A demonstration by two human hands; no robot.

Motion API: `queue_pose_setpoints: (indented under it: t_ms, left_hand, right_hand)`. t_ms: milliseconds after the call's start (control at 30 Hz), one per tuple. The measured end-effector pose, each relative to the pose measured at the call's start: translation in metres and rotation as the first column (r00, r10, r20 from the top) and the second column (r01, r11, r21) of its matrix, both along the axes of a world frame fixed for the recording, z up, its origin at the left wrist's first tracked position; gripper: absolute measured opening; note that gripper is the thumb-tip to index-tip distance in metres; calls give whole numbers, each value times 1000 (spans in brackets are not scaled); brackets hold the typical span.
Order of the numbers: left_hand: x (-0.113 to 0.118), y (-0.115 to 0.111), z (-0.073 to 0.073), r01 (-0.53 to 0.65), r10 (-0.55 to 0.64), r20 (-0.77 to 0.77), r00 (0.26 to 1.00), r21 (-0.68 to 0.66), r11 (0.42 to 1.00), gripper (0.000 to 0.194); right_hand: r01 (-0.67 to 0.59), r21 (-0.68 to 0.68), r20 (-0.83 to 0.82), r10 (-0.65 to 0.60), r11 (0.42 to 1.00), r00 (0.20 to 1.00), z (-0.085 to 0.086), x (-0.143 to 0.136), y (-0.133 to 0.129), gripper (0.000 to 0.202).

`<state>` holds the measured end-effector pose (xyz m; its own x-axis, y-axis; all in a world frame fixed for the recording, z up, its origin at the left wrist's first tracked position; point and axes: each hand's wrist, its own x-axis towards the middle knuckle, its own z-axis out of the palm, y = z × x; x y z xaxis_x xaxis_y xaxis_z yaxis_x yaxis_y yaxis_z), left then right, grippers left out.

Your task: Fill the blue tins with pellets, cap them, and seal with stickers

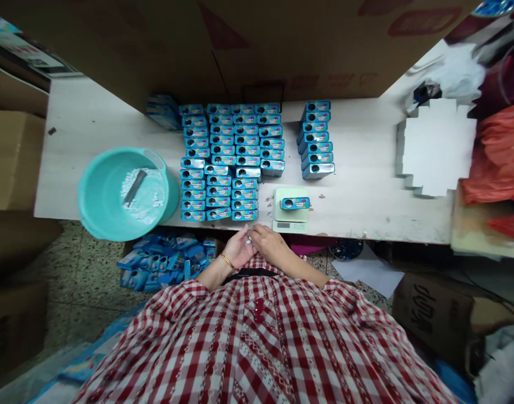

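My left hand (239,247) is palm up at the table's front edge, with a few small white pieces in its cupped palm. My right hand (269,242) meets it from the right, its fingertips closed together over the left palm; what they pinch, if anything, is too small to tell. Just beyond my right hand, a blue box (294,203) lies on a pale green scale (290,226). Rows of blue boxes (219,191) stand beyond my hands, and one more column of blue boxes (317,148) is on the right.
A turquoise tub (87,196) with a scoop (134,188) and white pieces stands at the left. A large carton (261,50) spans the back. Flat white card (437,147) and red bags (499,163) lie at the right. More blue boxes (164,261) are below the table edge.
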<state>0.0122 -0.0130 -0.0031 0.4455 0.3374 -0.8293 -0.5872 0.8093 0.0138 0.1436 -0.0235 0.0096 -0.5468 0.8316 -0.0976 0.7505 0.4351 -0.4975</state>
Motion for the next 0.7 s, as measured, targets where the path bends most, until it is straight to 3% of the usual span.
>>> queue_pose_setpoints:
  t_ms: [267,333,433,533,700]
  left_hand:
    - [12,11,11,-34,36,-44,998,31,999,31]
    - [23,20,17,-35,37,-31,999,71,997,30]
    - [38,35,25,8,-4,-36,999,132,991,28]
    - [48,45,28,33,-13,-104,994,192,981,22]
    - [53,51,27,50,2,-188,982,266,963,14]
  right_hand:
    - [151,-78,-274,-167,985,947,-8,13,7,10]
    - [240,-70,-342,-250,968,906,-5,29,16,11]
    - [440,-47,-432,-416,897,800,-2,58,31,10]
    - [533,-49,-412,-503,845,760,-6,81,42,11]
    - [565,-20,-346,-536,825,770,-13,95,44,18]
